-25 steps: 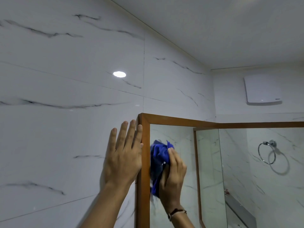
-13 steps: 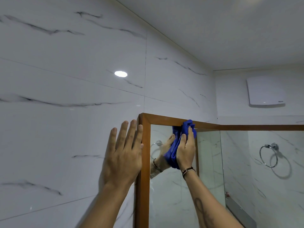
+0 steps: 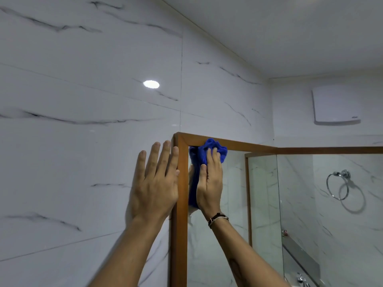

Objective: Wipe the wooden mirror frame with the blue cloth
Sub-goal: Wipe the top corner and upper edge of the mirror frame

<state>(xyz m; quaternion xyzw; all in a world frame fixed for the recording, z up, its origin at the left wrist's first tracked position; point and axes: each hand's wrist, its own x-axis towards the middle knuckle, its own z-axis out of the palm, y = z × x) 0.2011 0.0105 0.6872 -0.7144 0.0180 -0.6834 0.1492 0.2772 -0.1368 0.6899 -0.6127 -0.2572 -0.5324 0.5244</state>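
Note:
The wooden mirror frame point(image 3: 182, 204) runs up the wall and turns right along the top point(image 3: 248, 145). My right hand point(image 3: 209, 183) presses the bunched blue cloth point(image 3: 215, 149) into the frame's top left inner corner, against the glass and the underside of the top rail. The cloth's reflection shows as a blue strip beside the left rail. My left hand point(image 3: 154, 183) lies flat on the marble wall, fingers spread, its fingertips touching the outer edge of the left rail.
White marble tiles point(image 3: 83, 100) cover the wall to the left and above. The mirror glass point(image 3: 265, 204) reflects a second frame edge. A chrome towel ring point(image 3: 337, 183) hangs at the right, and a white wall box point(image 3: 335, 106) sits near the ceiling.
My right hand has carried the cloth left along the top rail, from the middle of the rail into the top left corner. My left hand has stayed flat on the wall.

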